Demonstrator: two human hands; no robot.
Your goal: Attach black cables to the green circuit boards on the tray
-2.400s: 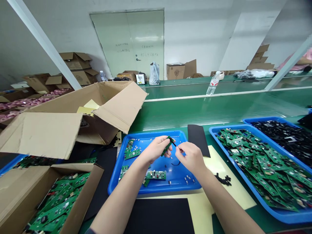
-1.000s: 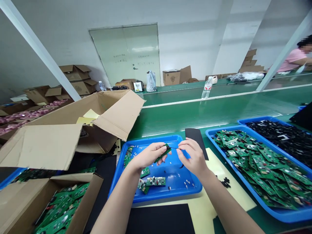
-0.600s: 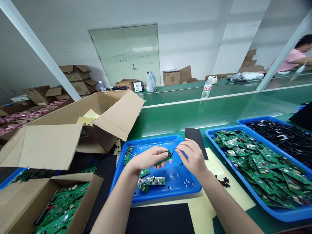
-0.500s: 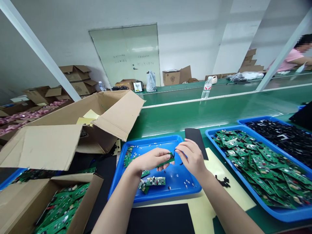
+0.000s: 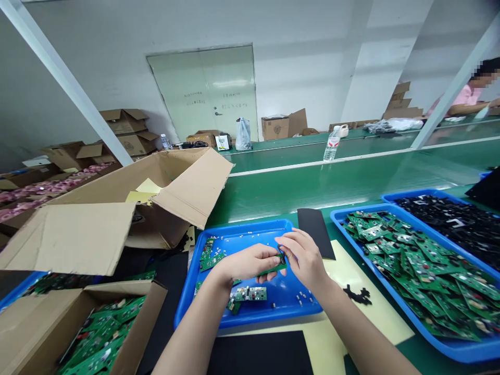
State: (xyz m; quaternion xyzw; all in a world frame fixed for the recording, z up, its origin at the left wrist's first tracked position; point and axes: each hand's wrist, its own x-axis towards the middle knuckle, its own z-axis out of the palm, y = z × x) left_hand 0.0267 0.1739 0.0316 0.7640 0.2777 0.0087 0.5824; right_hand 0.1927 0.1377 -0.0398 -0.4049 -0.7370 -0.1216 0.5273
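Over the blue tray (image 5: pixel 183 291), my left hand (image 5: pixel 250 261) is closed around a green circuit board (image 5: pixel 278 265), with the thumb on top. My right hand (image 5: pixel 304 256) pinches a small black piece (image 5: pixel 280 250) against the right end of that board; the fingers partly hide it. Several other circuit boards (image 5: pixel 252 294) lie in the tray below and to the left of my hands. Tiny pale parts (image 5: pixel 302 298) are scattered on the tray bottom.
Right stands a blue tray heaped with circuit boards (image 5: pixel 422 260), behind it a tray of black parts (image 5: pixel 453 213). Cardboard boxes (image 5: pixel 187 187) crowd the left. Black cut-out pieces (image 5: pixel 357 295) lie on yellow paper (image 5: pixel 385 323). A bottle (image 5: pixel 332 146) and a person (image 5: pixel 461 99) are farther back.
My right hand has moved slightly left and down, bringing the black piece from just off the board's end onto it. My left hand has shifted a little right with the board.
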